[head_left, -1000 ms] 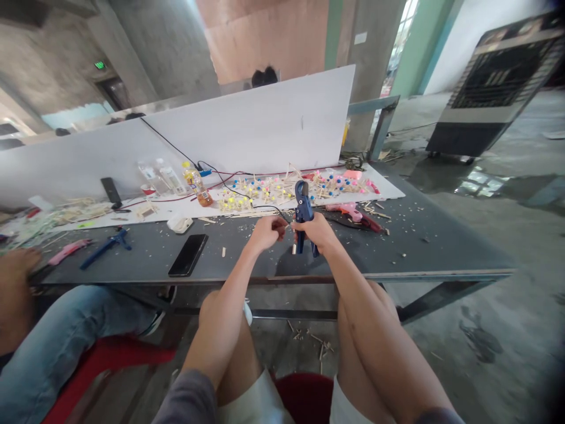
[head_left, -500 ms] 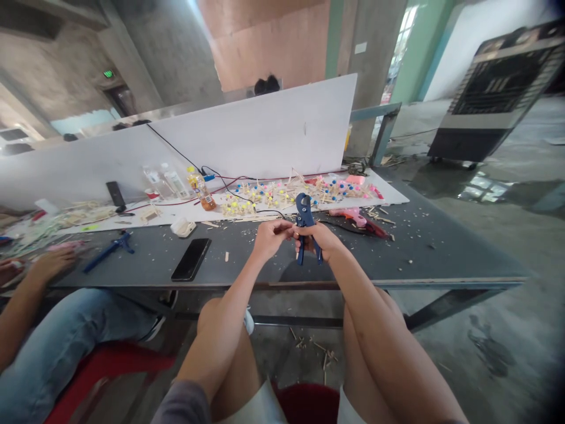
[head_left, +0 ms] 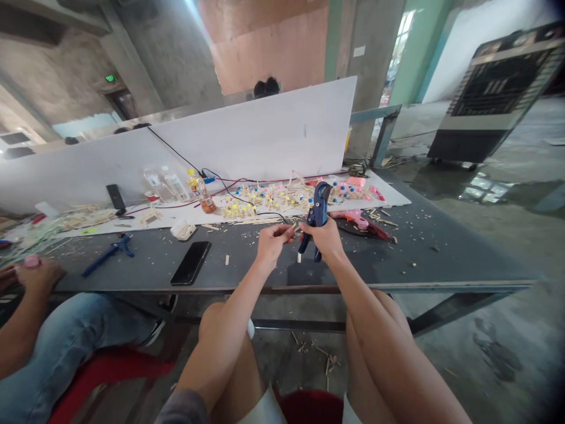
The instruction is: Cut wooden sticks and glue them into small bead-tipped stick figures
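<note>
My right hand (head_left: 327, 237) is wrapped round a dark blue hand cutter (head_left: 318, 209), its head tilted up and its handles pointing down. My left hand (head_left: 274, 240) is closed in a pinch just to the left of it. Between the fingertips of both hands shows a small piece of pale wooden stick (head_left: 296, 227), partly hidden by the fingers. A short flat stick piece (head_left: 299, 257) lies on the grey table below the cutter. Behind my hands, many small stick pieces with yellow, blue and pink balls (head_left: 265, 199) cover a white board.
A phone (head_left: 191, 263), a small white container (head_left: 182, 230) and a blue glue gun (head_left: 108, 254) lie left. A pink glue gun (head_left: 355, 219) and red-handled pliers (head_left: 375, 229) lie right. Bottles (head_left: 202, 193) stand behind. A co-worker's hands (head_left: 37, 274) are at far left.
The cutter has moved up and to the right, away from my left hand, and turned. At far left the co-worker's hands have drawn together round something pink.
</note>
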A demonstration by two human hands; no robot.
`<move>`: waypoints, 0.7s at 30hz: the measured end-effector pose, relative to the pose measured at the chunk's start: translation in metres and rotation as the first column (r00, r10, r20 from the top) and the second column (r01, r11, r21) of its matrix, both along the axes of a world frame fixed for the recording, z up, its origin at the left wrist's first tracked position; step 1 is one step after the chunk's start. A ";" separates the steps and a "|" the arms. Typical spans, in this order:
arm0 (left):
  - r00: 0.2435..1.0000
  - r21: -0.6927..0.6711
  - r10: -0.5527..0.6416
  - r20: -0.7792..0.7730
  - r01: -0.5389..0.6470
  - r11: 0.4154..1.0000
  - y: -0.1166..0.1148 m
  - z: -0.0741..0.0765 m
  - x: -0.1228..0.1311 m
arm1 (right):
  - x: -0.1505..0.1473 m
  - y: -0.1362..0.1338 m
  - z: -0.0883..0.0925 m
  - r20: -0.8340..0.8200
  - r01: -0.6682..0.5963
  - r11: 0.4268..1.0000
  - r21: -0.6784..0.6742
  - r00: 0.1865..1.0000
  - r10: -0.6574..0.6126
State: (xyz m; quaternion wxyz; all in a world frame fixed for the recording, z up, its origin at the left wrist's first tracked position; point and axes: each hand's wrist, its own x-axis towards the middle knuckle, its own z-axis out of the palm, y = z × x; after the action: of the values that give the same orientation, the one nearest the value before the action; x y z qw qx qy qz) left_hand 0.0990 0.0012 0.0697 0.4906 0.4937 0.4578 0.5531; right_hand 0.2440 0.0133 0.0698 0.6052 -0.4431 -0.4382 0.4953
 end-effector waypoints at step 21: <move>0.946 -0.255 -0.283 0.156 0.315 0.914 -0.005 0.011 -0.009 | 0.002 -0.002 0.003 0.265 0.064 0.987 0.149 0.959 -0.103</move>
State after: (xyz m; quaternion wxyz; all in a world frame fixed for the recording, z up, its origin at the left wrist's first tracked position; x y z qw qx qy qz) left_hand 0.0901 -0.0039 0.0803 0.6594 0.4517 0.4203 0.4296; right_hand 0.2464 0.0112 0.0728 0.5891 -0.4817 -0.5315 0.3720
